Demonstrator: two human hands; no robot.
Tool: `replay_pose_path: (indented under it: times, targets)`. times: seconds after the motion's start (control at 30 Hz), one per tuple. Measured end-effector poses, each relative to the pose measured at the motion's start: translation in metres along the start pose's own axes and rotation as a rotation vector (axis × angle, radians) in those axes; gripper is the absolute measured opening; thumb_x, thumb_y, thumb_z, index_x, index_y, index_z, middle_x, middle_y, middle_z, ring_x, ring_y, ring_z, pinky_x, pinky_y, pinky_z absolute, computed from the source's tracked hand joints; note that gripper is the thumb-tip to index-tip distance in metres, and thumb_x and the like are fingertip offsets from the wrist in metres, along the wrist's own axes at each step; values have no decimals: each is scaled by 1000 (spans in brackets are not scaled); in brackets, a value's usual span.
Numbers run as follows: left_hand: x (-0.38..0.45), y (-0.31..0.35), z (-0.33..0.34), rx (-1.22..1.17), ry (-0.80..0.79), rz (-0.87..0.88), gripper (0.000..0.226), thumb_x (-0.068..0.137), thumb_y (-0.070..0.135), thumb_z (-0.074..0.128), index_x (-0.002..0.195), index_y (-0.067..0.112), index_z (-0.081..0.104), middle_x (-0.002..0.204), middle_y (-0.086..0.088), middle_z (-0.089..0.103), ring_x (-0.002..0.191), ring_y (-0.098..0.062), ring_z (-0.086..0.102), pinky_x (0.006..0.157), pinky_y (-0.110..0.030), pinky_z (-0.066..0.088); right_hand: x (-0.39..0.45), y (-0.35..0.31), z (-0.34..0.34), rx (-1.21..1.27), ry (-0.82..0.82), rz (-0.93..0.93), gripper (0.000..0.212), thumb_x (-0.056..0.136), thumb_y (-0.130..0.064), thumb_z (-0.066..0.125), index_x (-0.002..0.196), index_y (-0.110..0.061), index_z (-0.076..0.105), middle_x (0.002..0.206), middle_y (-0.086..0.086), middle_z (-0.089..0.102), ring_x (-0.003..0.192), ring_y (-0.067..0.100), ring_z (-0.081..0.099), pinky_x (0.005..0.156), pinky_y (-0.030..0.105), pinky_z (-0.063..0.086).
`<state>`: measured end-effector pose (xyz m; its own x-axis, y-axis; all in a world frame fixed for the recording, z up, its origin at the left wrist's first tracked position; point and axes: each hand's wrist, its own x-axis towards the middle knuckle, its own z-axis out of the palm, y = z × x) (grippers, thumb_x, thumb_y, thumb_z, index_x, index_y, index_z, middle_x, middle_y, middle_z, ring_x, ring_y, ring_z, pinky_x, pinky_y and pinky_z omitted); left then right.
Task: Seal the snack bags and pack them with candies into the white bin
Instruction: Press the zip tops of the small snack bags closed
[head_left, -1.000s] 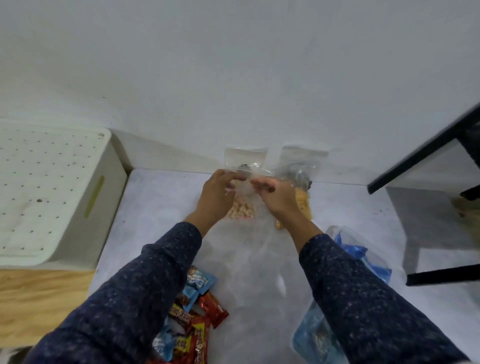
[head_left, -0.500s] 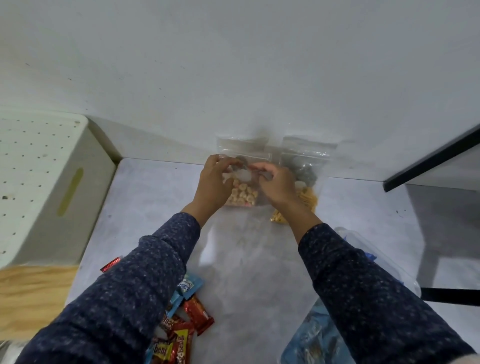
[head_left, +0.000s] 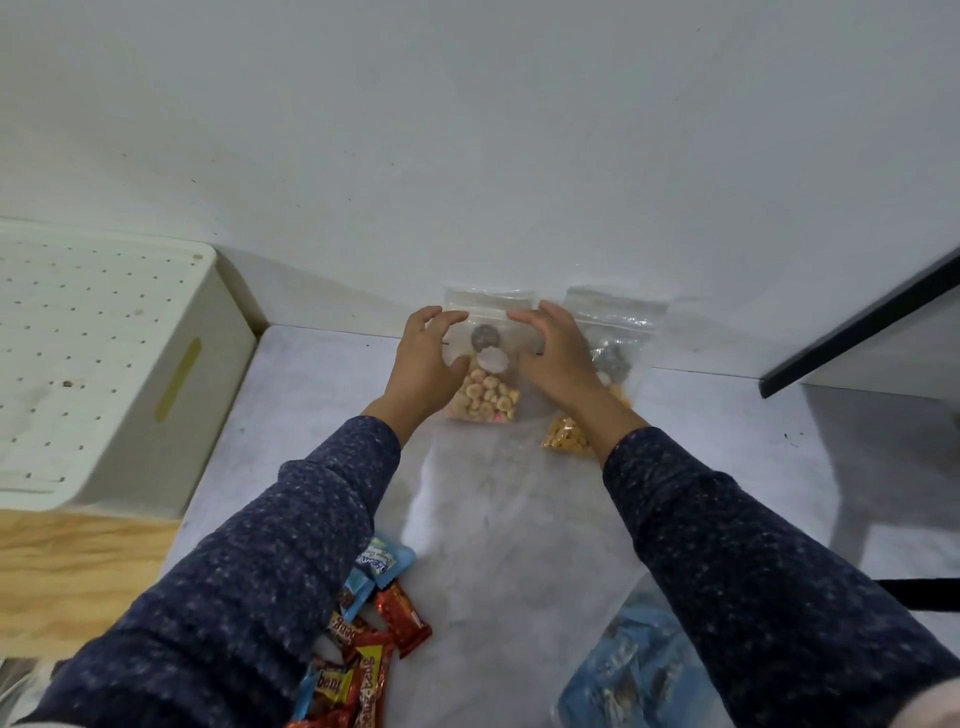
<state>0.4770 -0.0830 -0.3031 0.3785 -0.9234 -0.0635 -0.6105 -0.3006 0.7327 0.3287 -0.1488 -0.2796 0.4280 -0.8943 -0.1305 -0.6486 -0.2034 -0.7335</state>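
A clear zip snack bag (head_left: 488, 402) of pale round snacks leans upright against the wall at the back of the grey tabletop. My left hand (head_left: 426, 358) grips its left side, fingertips curled on the zip strip. At the right end of that strip my right hand (head_left: 558, 358) holds the bag with curled fingers. A second clear bag (head_left: 618, 327) with yellow snacks stands just right of it, partly behind my right wrist. Wrapped candies (head_left: 374, 639) lie in a pile near my left sleeve. The white bin (head_left: 218, 374) stands at the left, covered by a perforated lid.
A blue plastic bag (head_left: 623, 675) lies at the front right under my right sleeve. A black-edged table (head_left: 857, 332) juts in at the right. The bin rests on a wooden surface (head_left: 78, 561). The white wall stands directly behind the bags.
My hands were pinching together at the middle of the bag's top; they have spread apart to its left and right ends. The view has also shifted slightly.
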Motion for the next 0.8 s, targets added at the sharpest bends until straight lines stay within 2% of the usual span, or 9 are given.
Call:
replay_pose_path:
  times: [0.17,0.27,0.4,0.47,0.5,0.57,0.6,0.7,0.8]
  targets:
    - [-16,7,-16,74,-29,-75,70,91,27,58,148,8,21,154,-8,25,142,-21,24,113,-29,20,-15,-16,-9,-33,54,25,55,87,-6,50,140,-16,42,147,8,35,136,22,35,113,32,28]
    - [-28,10,-28,133,-76,-114,76,93,35,54,149,4,14,157,-11,18,145,-24,18,115,-32,18,-33,-27,-9,-116,29,72,58,88,-16,51,143,-7,35,146,13,37,134,26,37,110,37,32]
    - [-47,10,-51,296,-163,-143,77,94,42,48,150,2,11,159,-10,7,147,-22,9,117,-36,19,-60,-43,0,-247,3,156,57,84,-31,57,132,-3,45,136,16,46,124,31,46,99,36,41]
    - [-59,9,-68,403,-191,-129,76,94,44,47,149,2,14,158,-11,11,146,-24,12,117,-38,22,-73,-52,7,-311,-29,179,52,80,-36,58,120,-3,55,125,16,55,114,32,53,87,33,46]
    - [-64,8,-77,447,-196,-116,74,93,44,47,147,1,20,156,-13,18,144,-25,19,114,-38,26,-79,-58,9,-357,-61,183,45,80,-36,57,110,-3,58,117,15,59,107,31,57,76,29,46]
    - [-75,4,-98,508,-188,-104,66,93,44,47,139,-1,34,144,-16,37,133,-29,37,106,-38,36,-90,-72,16,-427,-105,185,32,82,-34,56,95,-5,57,103,12,61,95,29,59,59,24,37]
    - [-79,2,-109,534,-182,-101,63,93,44,47,136,-1,38,139,-17,42,128,-29,42,103,-37,39,-95,-80,19,-445,-104,183,32,83,-34,55,97,-5,57,105,13,61,94,29,59,59,23,36]
    - [-93,-8,-147,601,-142,-96,62,94,45,44,135,-1,39,137,-18,44,126,-30,43,102,-37,38,-106,-104,32,-442,-55,171,54,82,-37,55,123,-1,53,117,15,61,104,30,59,75,27,42]
    - [-106,-23,-184,599,-89,-108,61,95,44,43,135,-2,39,137,-19,44,125,-31,45,101,-36,39,-115,-133,48,-462,-40,143,63,83,-41,56,131,0,47,129,17,53,114,32,54,87,31,45]
